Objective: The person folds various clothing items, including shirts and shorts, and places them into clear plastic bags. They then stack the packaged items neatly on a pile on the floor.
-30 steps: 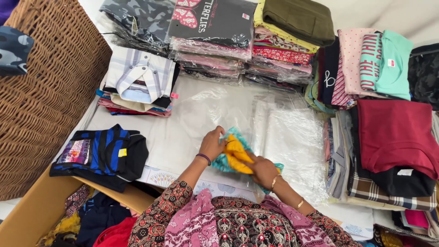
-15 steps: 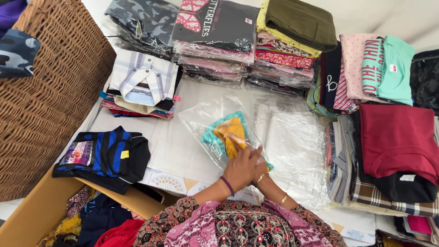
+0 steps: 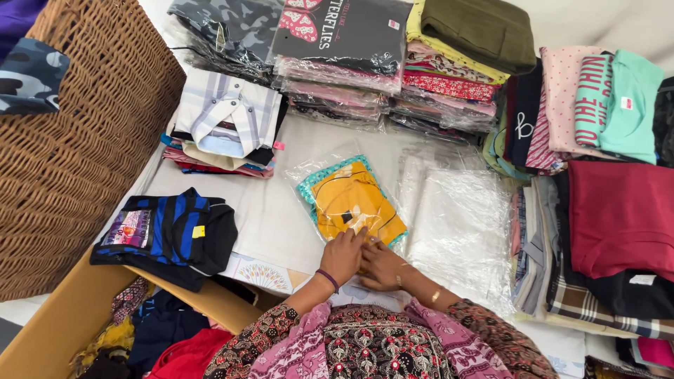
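While touching, two hands press one bagged garment.

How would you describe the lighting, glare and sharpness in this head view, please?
Head view: soft, even light with faint shadows; mild glare on the clear plastic bags and the bagged yellow garment; both hands are sharp, with no obvious motion blur.

From here I read this as a clothing packing or sorting spot, likely a small garment shop or home business. The white surface is crowded with stacks of folded garments sealed in clear bags, more folded tops piled at the right, loose empty plastic bags, a big wicker basket and a cardboard box of clothes beside it.
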